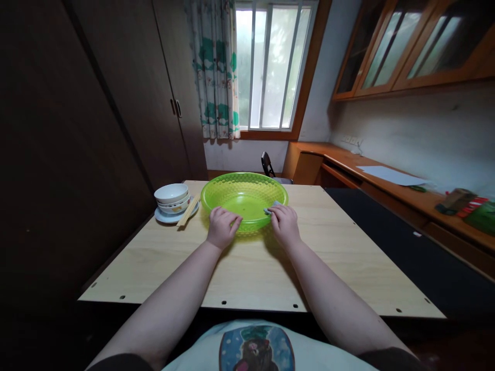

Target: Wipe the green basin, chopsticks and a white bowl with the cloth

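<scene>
A translucent green basin point(244, 198) stands on the light wooden table point(247, 278). At its near left rim, my left hand point(223, 226) is closed on the edge, thumb toward the right. My right hand point(284, 221) is closed on a small greyish cloth point(267, 210) at the basin's right rim; part of the cloth shows over the inner side. Left of the basin, stacked white bowls point(171, 194) rest on a light blue plate point(167, 218), with wooden chopsticks point(187, 211) lying on the plate's right side.
Beyond the table is a dark folding chair point(266, 164). An orange-brown desk point(340, 154) runs along the right wall, bearing white paper point(390, 175) and a green and red package point(481, 214). Dark wardrobe doors point(127, 93) stand at the left.
</scene>
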A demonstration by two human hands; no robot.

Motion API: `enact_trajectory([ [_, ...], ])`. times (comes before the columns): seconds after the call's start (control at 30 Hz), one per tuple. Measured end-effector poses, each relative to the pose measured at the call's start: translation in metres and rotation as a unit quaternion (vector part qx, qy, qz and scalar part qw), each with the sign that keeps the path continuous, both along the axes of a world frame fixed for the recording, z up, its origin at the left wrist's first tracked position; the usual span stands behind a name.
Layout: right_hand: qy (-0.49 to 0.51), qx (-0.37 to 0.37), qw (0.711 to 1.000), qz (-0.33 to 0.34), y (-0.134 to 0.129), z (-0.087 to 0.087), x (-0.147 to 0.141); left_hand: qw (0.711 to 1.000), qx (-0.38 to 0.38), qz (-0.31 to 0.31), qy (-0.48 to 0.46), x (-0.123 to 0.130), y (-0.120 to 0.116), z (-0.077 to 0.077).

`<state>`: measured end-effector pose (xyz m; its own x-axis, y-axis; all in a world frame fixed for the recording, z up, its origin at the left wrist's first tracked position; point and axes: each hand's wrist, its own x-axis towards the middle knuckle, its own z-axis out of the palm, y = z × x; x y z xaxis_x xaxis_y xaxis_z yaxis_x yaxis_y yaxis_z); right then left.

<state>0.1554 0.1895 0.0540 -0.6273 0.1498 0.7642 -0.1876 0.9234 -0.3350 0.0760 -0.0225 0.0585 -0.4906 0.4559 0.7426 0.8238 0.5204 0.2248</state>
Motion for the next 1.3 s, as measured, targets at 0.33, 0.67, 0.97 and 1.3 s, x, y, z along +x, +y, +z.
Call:
enact_trajectory([
  [0.33,-0.029,0.052,0.995,0.082,-0.011,-0.001,0.003,1.000,0.001,0.015,-0.003,-0.003,-0.001,0.000],
  [0.67,0.007,-0.012,1.000,-0.001,0.011,-0.001,-0.003,1.000,0.001,0.013,-0.008,-0.004,-0.002,0.000],
  [0.97,-0.033,0.064,0.991,0.113,-0.010,0.004,0.005,1.000,0.001,0.017,0.003,-0.002,-0.001,0.002],
  [1.3,-0.016,-0.011,1.000,-0.001,0.011,-0.002,-0.003,1.000,-0.001,0.011,-0.008,-0.005,-0.002,0.001],
])
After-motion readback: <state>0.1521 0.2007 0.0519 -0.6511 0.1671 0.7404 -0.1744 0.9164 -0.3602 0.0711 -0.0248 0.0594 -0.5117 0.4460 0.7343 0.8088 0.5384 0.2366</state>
